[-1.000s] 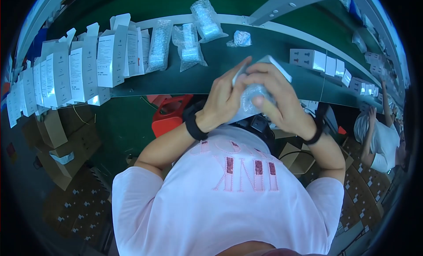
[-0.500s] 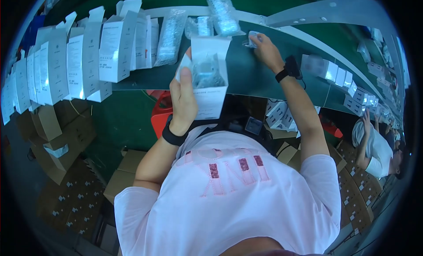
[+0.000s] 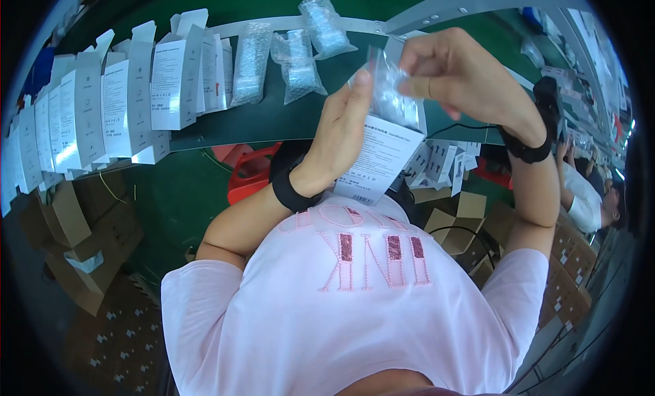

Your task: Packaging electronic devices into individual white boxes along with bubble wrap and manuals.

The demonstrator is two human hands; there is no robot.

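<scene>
My left hand (image 3: 338,137) grips a white printed carton (image 3: 381,160) by its side, with the carton's open mouth tilted upward in front of my chest. Clear, crinkled plastic packaging (image 3: 396,103) shows at that mouth. Over it is my right hand (image 3: 460,79), thumb and fingers pinched on a small clear plastic bag at the opening. What the bag contains is too blurred to make out. Three bubble-wrapped packages (image 3: 252,65) lie on the green table (image 3: 211,128) beyond my left hand.
A row of white cartons (image 3: 126,99), several with raised flaps, stands along the table's left. A metal rail (image 3: 471,7) crosses the far side. A red stool (image 3: 252,172) and brown cardboard boxes (image 3: 85,246) are below. Another person (image 3: 587,198) works at the far right.
My right hand has brought the small clear bag from the table to the carton's mouth. My left hand has shifted right with the carton and turned it.
</scene>
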